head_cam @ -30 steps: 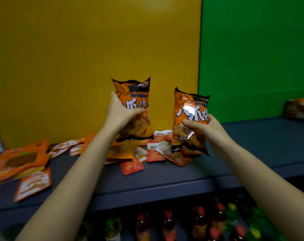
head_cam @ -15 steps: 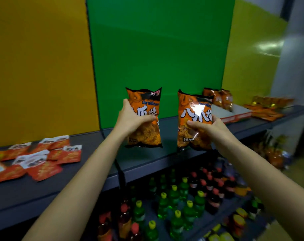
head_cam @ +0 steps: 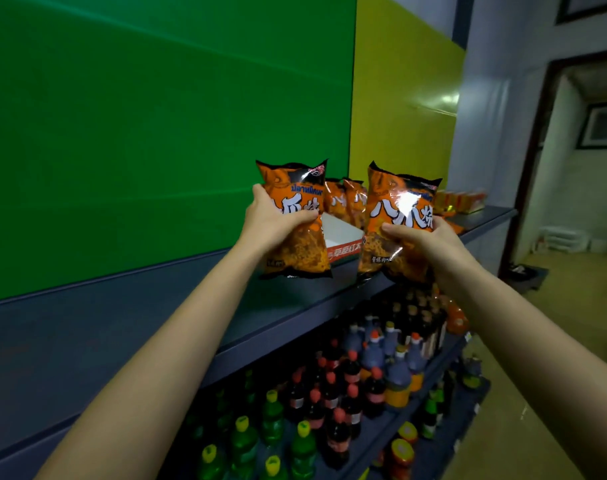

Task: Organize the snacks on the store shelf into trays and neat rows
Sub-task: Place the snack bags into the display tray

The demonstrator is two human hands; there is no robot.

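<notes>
My left hand point(head_cam: 271, 223) grips an orange snack bag point(head_cam: 297, 237) upright above the dark shelf point(head_cam: 122, 327). A second orange snack bag point(head_cam: 399, 216) of the same kind is held upright in my right hand point(head_cam: 423, 244). Between and behind the two bags sits a white cardboard tray point(head_cam: 340, 237) with a red front edge. Two or three matching orange bags point(head_cam: 345, 199) stand at the tray's far end. Both held bags hang in front of the tray, partly hiding it.
More orange and yellow packets point(head_cam: 461, 200) lie at the far right end of the shelf. The lower shelf holds several bottles point(head_cam: 330, 393) with red, green and yellow caps. A green backboard point(head_cam: 156, 126) and a yellow one point(head_cam: 399, 109) stand behind. A doorway point(head_cam: 579, 161) opens on the right.
The view has swung right along the shelf, away from the scattered flat packets. Both hands still hold their bags, now close in front of the white tray.
</notes>
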